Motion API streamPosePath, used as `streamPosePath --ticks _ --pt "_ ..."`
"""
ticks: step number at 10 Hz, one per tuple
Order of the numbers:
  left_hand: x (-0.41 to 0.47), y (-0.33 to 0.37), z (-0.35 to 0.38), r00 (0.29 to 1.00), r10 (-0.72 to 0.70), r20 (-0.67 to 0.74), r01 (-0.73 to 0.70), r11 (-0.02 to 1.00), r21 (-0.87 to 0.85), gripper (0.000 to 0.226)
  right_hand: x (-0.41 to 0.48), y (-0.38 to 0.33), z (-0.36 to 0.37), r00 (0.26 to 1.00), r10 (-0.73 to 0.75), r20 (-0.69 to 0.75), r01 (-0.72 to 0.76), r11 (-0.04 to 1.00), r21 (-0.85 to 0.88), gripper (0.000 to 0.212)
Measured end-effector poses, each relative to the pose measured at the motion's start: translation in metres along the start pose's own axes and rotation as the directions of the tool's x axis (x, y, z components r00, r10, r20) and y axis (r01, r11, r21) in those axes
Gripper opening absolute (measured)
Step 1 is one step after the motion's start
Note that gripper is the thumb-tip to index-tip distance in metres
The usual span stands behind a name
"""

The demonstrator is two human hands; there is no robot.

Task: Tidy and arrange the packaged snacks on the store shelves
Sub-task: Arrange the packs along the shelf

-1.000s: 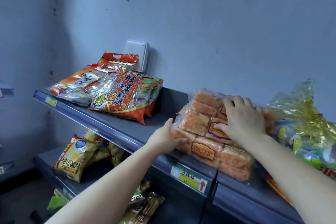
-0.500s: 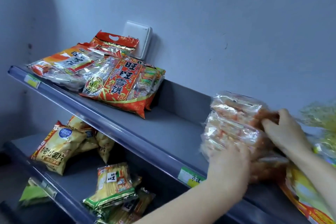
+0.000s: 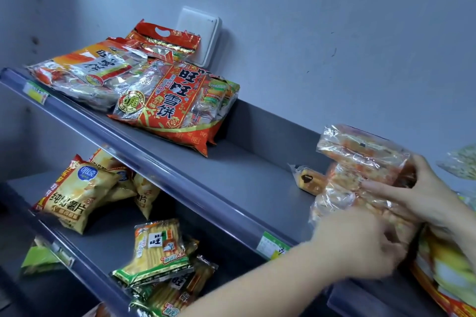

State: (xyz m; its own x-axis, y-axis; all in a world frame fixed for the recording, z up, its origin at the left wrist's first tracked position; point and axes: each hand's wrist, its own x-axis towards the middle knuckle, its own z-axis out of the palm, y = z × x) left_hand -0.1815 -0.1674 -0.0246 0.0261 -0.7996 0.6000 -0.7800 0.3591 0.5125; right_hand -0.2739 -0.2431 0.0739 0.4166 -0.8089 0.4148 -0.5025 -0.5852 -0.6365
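Observation:
A stack of clear-wrapped orange snack packs stands at the right end of the top grey shelf. My right hand holds the stack from the right, thumb on the upper pack and fingers stretched across its front. Blurred by motion, my left hand reaches in from below and grips the lower pack's front. One small wrapped cake lies on the shelf just left of the stack. Red rice-cracker bags and a silver-orange bag lie piled at the shelf's left end.
Yellow chip bags and green-edged stick packs lie on the lower shelf. Yellow-red bags sit right of the stack, a gold-green bag behind. A white box is on the wall. Bare shelf separates the two piles.
The stack has been tipped up and shifted right since a second ago. My left hand moved from the shelf edge onto the lower pack. The small cake is now uncovered.

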Motion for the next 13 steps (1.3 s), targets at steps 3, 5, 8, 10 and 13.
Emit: streamPosePath --ticks 3,5,8,10,13 --pt "0.062 -0.087 -0.072 0.832 -0.517 -0.201 0.538 0.84 0.07 0.022 0.01 0.014 -0.002 0.999 -0.037 0.001 0.037 0.999 -0.036 0.118" --pt "0.098 -0.119 -0.038 0.858 -0.5 0.115 0.428 0.821 0.378 0.028 0.012 0.018 -0.001 0.996 -0.086 0.012 0.086 0.996 -0.016 0.114" --pt "0.096 -0.129 -0.05 0.731 -0.654 -0.198 0.66 0.75 -0.04 0.021 0.017 0.026 0.001 0.996 -0.093 0.009 0.094 0.995 -0.029 0.119" --pt "0.066 -0.124 -0.079 0.507 -0.764 -0.399 0.458 0.631 -0.626 0.016 0.016 0.025 0.003 0.994 -0.112 -0.018 0.11 0.992 -0.058 0.117" --pt "0.01 -0.04 -0.118 0.453 -0.498 -0.74 0.282 0.867 -0.411 0.01 0.001 0.016 0.004 0.991 -0.12 -0.058 0.098 0.951 -0.292 0.121"
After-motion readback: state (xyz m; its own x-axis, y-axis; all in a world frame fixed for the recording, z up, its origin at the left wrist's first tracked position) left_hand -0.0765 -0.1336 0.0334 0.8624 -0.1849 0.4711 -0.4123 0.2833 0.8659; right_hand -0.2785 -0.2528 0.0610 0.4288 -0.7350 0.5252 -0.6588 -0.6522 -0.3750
